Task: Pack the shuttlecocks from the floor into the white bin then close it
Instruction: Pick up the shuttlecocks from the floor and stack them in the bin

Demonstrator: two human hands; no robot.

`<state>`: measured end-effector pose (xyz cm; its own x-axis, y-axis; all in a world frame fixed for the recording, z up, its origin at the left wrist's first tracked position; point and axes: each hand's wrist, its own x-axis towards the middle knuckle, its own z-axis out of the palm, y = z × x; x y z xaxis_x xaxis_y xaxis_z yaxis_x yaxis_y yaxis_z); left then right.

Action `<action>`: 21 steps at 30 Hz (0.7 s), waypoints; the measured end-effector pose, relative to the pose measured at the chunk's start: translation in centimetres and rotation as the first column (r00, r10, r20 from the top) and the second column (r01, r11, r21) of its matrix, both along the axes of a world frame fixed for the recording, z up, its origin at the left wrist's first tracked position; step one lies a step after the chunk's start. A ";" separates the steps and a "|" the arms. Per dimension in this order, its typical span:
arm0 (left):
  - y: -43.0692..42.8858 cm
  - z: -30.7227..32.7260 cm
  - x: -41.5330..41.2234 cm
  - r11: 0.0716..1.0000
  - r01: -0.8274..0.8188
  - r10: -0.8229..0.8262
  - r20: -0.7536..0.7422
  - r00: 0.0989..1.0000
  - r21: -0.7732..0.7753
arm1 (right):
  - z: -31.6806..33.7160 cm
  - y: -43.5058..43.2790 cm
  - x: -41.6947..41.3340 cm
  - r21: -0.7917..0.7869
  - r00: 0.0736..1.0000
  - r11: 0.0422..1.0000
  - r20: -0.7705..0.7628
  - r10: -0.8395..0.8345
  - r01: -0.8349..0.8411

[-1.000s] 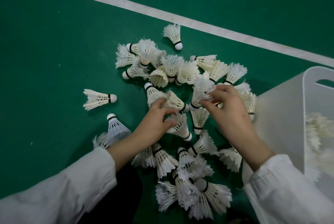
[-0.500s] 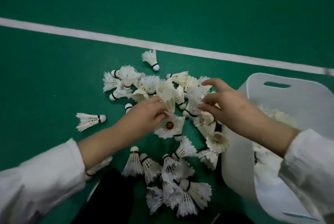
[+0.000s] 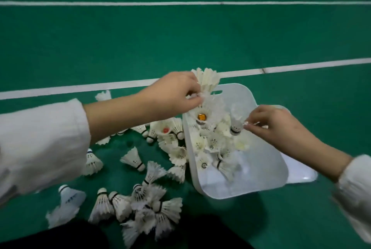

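Nearest to me, a heap of shuttlecocks point(image 3: 144, 208) lay tangled on the green floor point(image 3: 200, 43), skirts interlocked. More lay loose beyond it, right up against the left wall of the white bin point(image 3: 251, 185). The bin stood open to my right, partly filled toward its far end, its near end bare. A flat white panel point(image 3: 303, 176) showed from under its right side. I took that for the lid, though I couldn't be sure.

Over the bin, my right hand point(image 3: 279, 126) had its fingers point(image 3: 255, 117) pinched on the feathers of a single shuttlecock point(image 3: 235, 126), cork down, just above the ones already inside. Further out, my left hand point(image 3: 172, 96) had its fingers clenched round a bunch of shuttlecocks point(image 3: 208, 78), held above the bin's far-left corner. Beyond them ran the white court lines point(image 3: 60, 90).

I judged the step in hand to be the drop, with much of the packing not yet done. To do it well I'd bring both loads low over the bare near end before letting go, since feathered shuttles bounce and drift and the far end was piling toward the rim. The left bunch sat close to the edge, so I'd shift it inward first. Then I'd loosen gently so nothing snagged on my fingers or got crushed.
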<state>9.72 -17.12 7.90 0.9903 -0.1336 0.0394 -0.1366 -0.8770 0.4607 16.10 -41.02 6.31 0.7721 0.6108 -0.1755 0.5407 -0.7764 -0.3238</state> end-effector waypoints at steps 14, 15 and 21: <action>-8.2 -12.2 0.7 0.996 -0.053 0.040 -0.182 0.983 -0.069 | -14.6 -5.3 2.0 -0.532 0.990 0.841 -0.137 0.035 -0.103; -8.2 -12.6 0.6 0.997 -0.047 0.035 -0.180 0.983 -0.064 | -15.3 -5.3 2.2 -0.537 0.986 0.836 -0.168 0.025 -0.113; -8.4 -13.8 0.1 0.999 0.010 -0.018 -0.206 0.978 -0.042 | -17.0 -5.2 2.7 -0.544 0.960 0.825 -0.281 -0.007 -0.153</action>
